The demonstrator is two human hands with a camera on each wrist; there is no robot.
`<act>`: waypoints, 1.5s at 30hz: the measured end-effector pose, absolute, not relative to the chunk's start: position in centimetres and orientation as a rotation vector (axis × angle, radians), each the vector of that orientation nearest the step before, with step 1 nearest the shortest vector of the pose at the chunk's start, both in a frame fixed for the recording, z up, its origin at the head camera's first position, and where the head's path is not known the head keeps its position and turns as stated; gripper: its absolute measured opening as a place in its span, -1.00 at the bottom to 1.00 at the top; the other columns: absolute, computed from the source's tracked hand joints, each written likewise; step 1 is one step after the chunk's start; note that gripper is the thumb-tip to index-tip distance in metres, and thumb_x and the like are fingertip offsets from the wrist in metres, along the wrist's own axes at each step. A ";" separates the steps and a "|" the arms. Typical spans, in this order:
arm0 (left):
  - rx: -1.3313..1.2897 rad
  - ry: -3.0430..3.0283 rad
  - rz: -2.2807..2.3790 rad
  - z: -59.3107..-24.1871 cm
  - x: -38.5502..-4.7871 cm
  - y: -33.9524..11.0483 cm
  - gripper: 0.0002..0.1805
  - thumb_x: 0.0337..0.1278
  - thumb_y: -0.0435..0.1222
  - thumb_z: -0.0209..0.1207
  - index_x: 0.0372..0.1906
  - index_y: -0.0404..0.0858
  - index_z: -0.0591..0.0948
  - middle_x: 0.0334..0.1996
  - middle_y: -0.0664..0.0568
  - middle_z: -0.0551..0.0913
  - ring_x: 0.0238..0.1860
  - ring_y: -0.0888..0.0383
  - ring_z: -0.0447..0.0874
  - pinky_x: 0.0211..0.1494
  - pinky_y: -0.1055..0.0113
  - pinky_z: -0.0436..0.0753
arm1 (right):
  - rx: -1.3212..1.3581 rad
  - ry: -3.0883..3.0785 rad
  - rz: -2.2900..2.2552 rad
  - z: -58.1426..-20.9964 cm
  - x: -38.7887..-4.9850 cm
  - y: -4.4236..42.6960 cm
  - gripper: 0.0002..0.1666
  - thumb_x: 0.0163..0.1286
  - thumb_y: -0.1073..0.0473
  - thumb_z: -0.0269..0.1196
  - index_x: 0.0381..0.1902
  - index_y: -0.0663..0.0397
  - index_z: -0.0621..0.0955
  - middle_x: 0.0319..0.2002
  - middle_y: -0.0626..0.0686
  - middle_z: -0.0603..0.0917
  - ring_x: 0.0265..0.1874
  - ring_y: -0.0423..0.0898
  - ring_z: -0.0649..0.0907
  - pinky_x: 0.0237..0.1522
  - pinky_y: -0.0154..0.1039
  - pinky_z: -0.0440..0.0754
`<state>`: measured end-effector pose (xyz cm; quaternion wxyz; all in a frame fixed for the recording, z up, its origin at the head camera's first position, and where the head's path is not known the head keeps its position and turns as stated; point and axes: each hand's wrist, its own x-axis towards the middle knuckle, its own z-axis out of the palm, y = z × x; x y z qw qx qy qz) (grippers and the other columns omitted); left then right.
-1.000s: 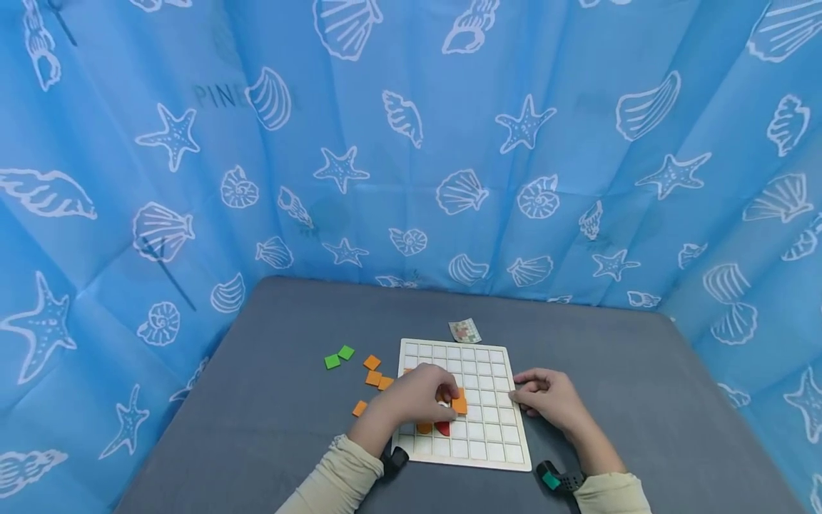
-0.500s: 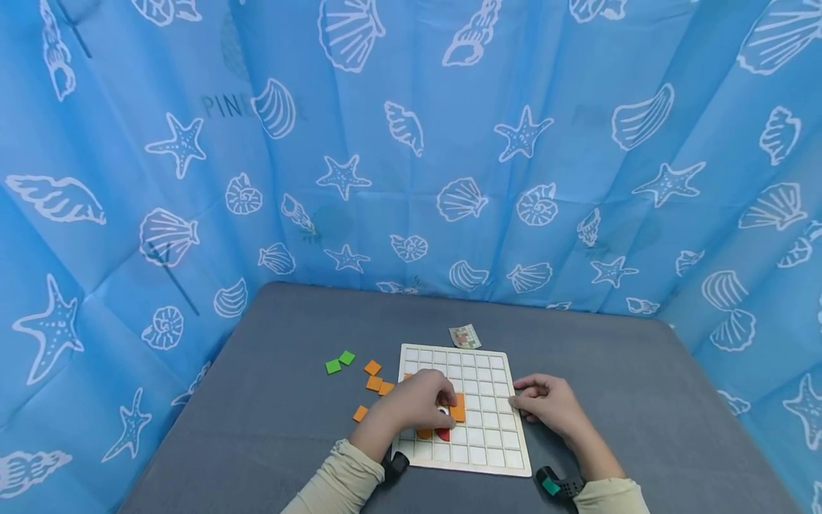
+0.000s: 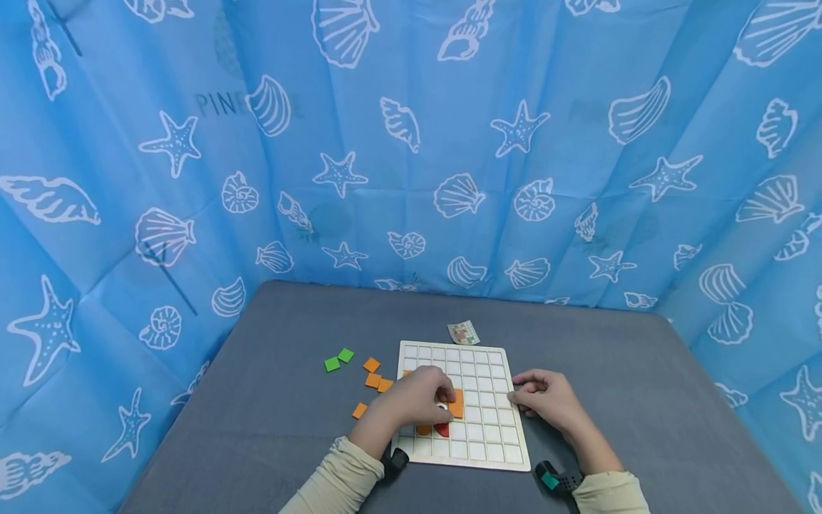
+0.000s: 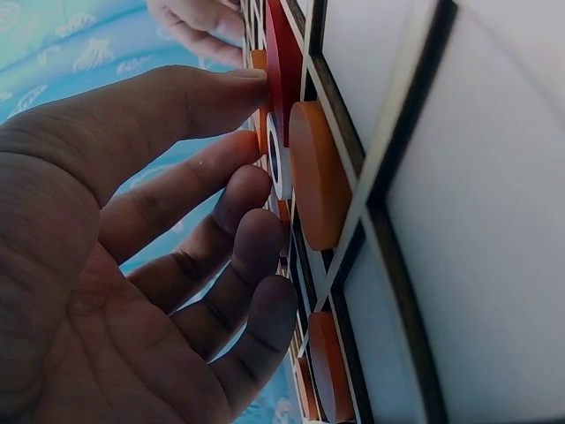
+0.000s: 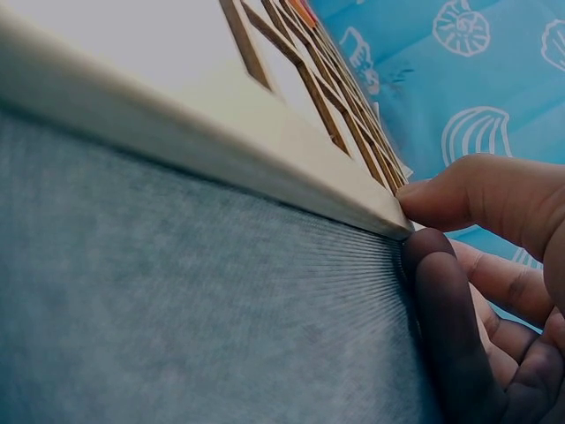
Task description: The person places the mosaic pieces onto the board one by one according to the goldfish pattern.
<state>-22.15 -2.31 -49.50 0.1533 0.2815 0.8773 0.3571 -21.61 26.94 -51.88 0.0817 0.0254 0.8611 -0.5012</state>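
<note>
My left hand is over the left half of a pale gridded board. Between its thumb and index finger it pinches an orange square tile at the board's surface. Close by in the grid sit a red piece, a white ring-like piece and an orange rounded piece, plain in the left wrist view. The other left fingers are loosely bent near the board. At the board's right edge, my right hand grips the rim with thumb on top and fingertips against the side. My left hand hides part of the grid.
Several loose orange tiles and two green tiles lie left of the board on the grey table. A small printed pattern card lies behind the board. A blue shell-patterned curtain hangs around the table.
The orange tile in my left hand has shifted slightly left on the board. My right hand keeps its grip on the edge. The head view has moved a little.
</note>
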 end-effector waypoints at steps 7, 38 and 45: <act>0.806 2.573 0.984 -49.6 -22.2 -2.3 -0.80 0.11 -0.32 0.46 -0.13 -0.13 0.81 -0.21 0.20 0.72 -0.25 0.35 0.57 -0.10 0.43 0.62 | 0.065 2.582 -1.485 -51.9 -21.7 27.0 -0.53 0.35 0.24 0.48 0.13 0.38 0.66 -0.37 0.03 0.78 -0.44 -0.12 0.68 -0.40 -0.25 0.71; 0.881 2.477 1.108 -49.8 -22.5 -3.2 -0.85 0.26 -0.24 0.48 -0.13 -0.16 0.81 -0.28 0.19 0.73 -0.29 0.37 0.59 -0.15 0.44 0.63 | 0.087 2.568 -1.488 -51.7 -21.4 26.6 -0.50 0.36 0.23 0.48 0.16 0.39 0.65 -0.36 0.04 0.80 -0.43 -0.12 0.70 -0.40 -0.25 0.69; 0.829 2.487 1.214 -48.2 -23.2 -7.1 -0.76 0.32 -0.20 0.42 -0.03 -0.24 0.82 -0.20 0.09 0.74 -0.25 0.22 0.61 -0.14 0.33 0.64 | 0.080 2.570 -1.492 -51.8 -21.5 26.8 -0.52 0.37 0.24 0.47 0.16 0.39 0.65 -0.36 0.05 0.80 -0.43 -0.11 0.69 -0.39 -0.24 0.71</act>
